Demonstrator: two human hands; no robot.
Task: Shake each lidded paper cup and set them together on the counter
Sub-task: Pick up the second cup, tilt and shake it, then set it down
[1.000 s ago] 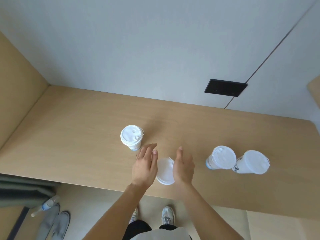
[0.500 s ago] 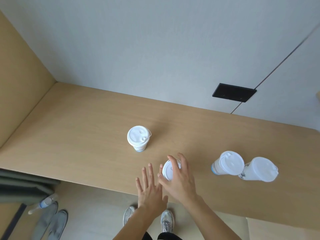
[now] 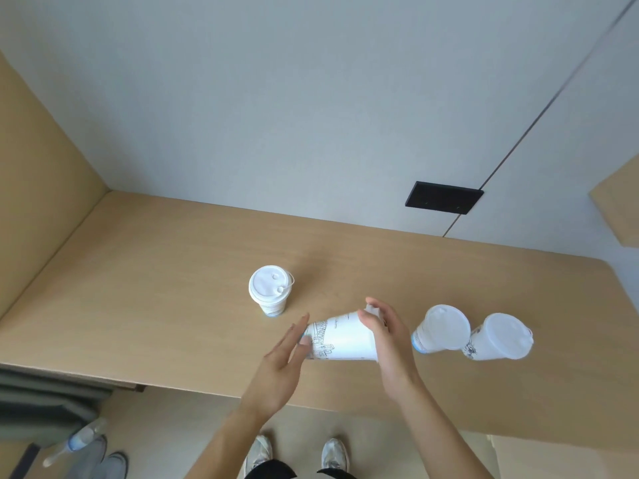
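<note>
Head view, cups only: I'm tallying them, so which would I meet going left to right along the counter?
Lone upright cup → tipped cup held sideways in the right hand → third cup → rightmost cup.

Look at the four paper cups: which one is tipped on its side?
The cup in the hands lies sideways, its lid end in the right hand. The lone cup and the pair stand upright on the counter.
</note>
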